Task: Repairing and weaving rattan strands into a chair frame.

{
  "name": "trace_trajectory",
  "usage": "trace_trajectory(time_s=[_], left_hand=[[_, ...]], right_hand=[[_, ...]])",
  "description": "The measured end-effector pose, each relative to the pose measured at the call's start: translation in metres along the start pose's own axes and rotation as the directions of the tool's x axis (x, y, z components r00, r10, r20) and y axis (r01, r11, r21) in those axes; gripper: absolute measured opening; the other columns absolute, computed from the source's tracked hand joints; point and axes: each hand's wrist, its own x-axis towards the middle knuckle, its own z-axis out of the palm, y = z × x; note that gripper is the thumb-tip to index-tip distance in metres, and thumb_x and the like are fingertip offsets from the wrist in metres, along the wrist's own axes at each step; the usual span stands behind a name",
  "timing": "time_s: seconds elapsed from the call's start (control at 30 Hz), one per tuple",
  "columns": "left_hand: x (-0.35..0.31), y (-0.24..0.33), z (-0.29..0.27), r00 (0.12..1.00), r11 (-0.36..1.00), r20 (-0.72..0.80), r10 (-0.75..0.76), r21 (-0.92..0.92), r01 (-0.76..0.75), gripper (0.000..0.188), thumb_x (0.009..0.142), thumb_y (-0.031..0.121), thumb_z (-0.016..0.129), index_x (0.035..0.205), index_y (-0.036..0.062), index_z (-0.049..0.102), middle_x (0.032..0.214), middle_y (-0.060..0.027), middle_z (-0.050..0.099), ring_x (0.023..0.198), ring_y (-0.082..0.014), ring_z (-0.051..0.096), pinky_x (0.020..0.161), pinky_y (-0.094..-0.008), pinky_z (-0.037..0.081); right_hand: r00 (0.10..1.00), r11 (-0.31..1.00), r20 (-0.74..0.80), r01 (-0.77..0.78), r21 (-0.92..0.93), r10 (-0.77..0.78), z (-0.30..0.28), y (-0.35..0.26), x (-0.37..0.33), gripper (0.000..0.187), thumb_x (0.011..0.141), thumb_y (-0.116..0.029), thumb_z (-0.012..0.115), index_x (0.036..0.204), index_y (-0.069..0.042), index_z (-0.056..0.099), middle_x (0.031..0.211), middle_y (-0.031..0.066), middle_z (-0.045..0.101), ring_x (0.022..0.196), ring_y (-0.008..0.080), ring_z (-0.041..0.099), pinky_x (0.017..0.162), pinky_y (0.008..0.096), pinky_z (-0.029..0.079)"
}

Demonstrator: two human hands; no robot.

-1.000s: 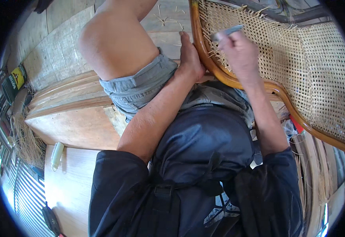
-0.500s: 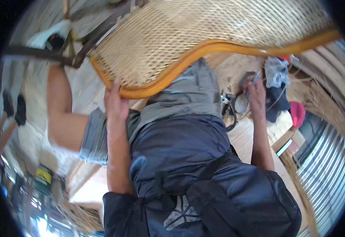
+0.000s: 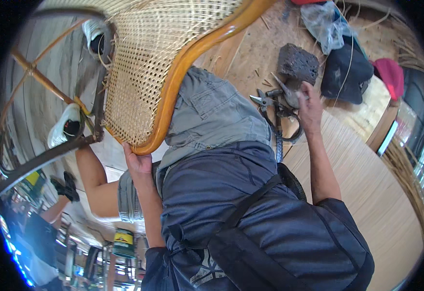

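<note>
In the head view, my left hand (image 3: pixel 138 164) is closed round the near corner of a bent wooden frame (image 3: pixel 170 92). Woven cane (image 3: pixel 136 72) fills this frame, and it lies tilted above my lap. Over the bench on the right, my right hand (image 3: pixel 311 109) has its fingers bent and slightly blurred. Close beside those fingers is a pointed metal tool (image 3: pixel 282 85) with a rounded grey part. Whether the hand touches or holds this tool cannot be made out. Pruning shears (image 3: pixel 263 100) lie to its left, and a dark porous block (image 3: pixel 297 64) just beyond.
A black cap (image 3: pixel 346 72), a red cap (image 3: pixel 389 77) and a clear plastic bag (image 3: pixel 323 24) lie at the far right. Dark curved bars (image 3: pixel 40 162) stand at left near my shoes. A green tin (image 3: pixel 123 243) and another person (image 3: pixel 40 237) are at lower left.
My view has swung, so the cane frame now sits further left and shows less of its length. My right hand, which held a slim pointed tool, is now beside the grey tool on the bench.
</note>
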Motion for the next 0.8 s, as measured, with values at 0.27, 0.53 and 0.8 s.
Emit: trace_trajectory(time_s=[0.27, 0.53, 0.8], left_hand=[[0.014, 0.013, 0.005, 0.964, 0.996, -0.258, -0.064, 0.04, 0.077, 0.075, 0.087, 0.064, 0.018, 0.135, 0.0093, 0.037, 0.135, -0.0116, 0.043, 0.122, -0.0336, 0.043, 0.097, -0.0521, 0.039], [0.028, 0.014, -0.016, 0.968, 0.981, -0.25, -0.015, 0.185, 0.063, 0.066, 0.087, 0.058, 0.014, 0.125, 0.0159, 0.049, 0.114, -0.0057, 0.058, 0.097, -0.0273, 0.059, 0.074, -0.046, 0.051], [0.025, 0.014, -0.008, 0.964, 0.988, -0.266, -0.026, 0.141, 0.065, 0.071, 0.087, 0.062, 0.01, 0.127, 0.0167, 0.046, 0.117, -0.0056, 0.056, 0.098, -0.0279, 0.058, 0.074, -0.0453, 0.051]], right_hand=[[0.661, 0.679, 0.247, -0.734, 0.02, 0.708, -0.026, 0.071, -0.131, 0.025, 0.092, -0.024, 0.05, 0.103, -0.002, 0.056, 0.073, 0.0128, 0.06, 0.072, 0.0214, 0.061, 0.067, 0.0302, 0.047], [0.773, 0.787, 0.191, -0.617, 0.002, 0.605, 0.008, 0.063, -0.134, 0.025, 0.082, -0.003, 0.047, 0.105, -0.002, 0.056, 0.08, 0.0156, 0.059, 0.076, 0.0252, 0.058, 0.07, 0.0334, 0.047], [0.801, 0.797, 0.072, -0.598, 0.086, 0.594, -0.006, 0.072, -0.082, 0.019, 0.085, -0.013, 0.052, 0.099, -0.003, 0.06, 0.092, 0.0187, 0.062, 0.086, 0.0284, 0.061, 0.075, 0.0354, 0.047]])
